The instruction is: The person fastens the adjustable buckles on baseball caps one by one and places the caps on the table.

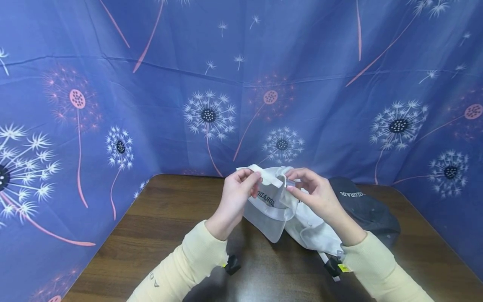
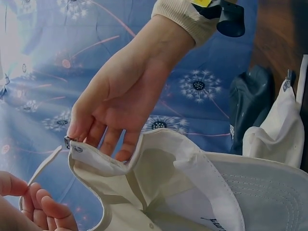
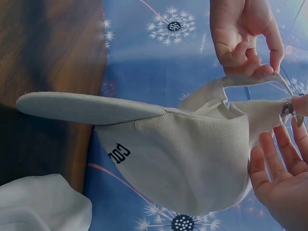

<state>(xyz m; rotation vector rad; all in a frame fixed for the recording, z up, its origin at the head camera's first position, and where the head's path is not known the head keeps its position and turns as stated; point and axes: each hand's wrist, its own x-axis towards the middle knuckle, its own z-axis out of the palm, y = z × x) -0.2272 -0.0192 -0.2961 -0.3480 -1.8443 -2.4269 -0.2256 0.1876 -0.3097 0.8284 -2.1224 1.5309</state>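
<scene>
Both hands hold a cream baseball cap (image 1: 264, 218) above the table, its dark lettering and brim showing. Between thumb and fingers, my left hand (image 1: 241, 184) pinches the cap's back strap (image 1: 269, 176). My right hand (image 1: 313, 191) pinches the metal buckle (image 3: 288, 108) at the other side of the back opening, its remaining fingers spread beside the crown. In the left wrist view, the strap's loose end (image 2: 48, 161) points toward the buckle, with a gap between them. That view also looks into the cap, past its inner sweatband (image 2: 211, 185).
A second white cap (image 1: 320, 237) lies on the brown wooden table (image 1: 151, 226) under the right forearm. Behind it, to the right, rests a dark cap (image 1: 371, 209) with white lettering. A blue dandelion-print cloth (image 1: 320, 100) hangs along the table's back and sides.
</scene>
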